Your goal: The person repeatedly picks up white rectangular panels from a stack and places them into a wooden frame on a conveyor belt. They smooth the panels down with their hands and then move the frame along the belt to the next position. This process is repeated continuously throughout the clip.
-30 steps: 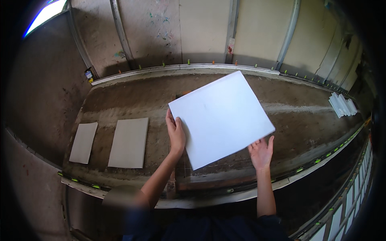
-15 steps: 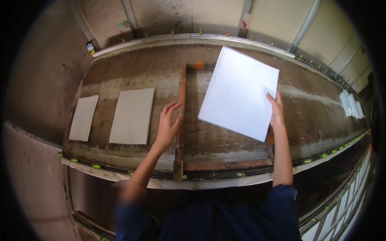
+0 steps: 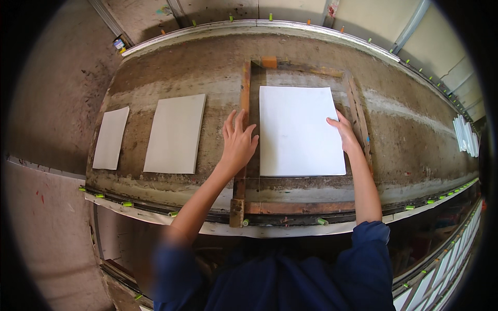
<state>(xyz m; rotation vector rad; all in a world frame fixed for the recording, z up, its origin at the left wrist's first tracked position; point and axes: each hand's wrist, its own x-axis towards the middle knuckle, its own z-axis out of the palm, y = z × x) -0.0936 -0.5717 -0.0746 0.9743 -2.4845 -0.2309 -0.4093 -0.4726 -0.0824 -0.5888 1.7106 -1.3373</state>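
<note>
A white paper stack (image 3: 298,132), rectangular and squared up, lies within the outline of a wooden frame (image 3: 301,207) on a stained brown table. My right hand (image 3: 343,133) grips its right edge, thumb on top and fingers partly hidden beneath. By the frame's left bar, my left hand (image 3: 238,139) is open, fingers spread, just left of the stack and holding nothing. Whether the stack rests flat or sits slightly raised, I cannot tell.
Two more pale stacks, a larger one (image 3: 175,133) and a narrower one (image 3: 111,138), lie to the left. White strips (image 3: 465,136) are bundled at the far right. Green pegs (image 3: 127,203) line the table's edges. A small can (image 3: 119,43) stands at the back left corner.
The white paper stack has come down from a tilted, raised pose and now lies squarely inside the frame. My left hand has moved right, closer to its left edge.
</note>
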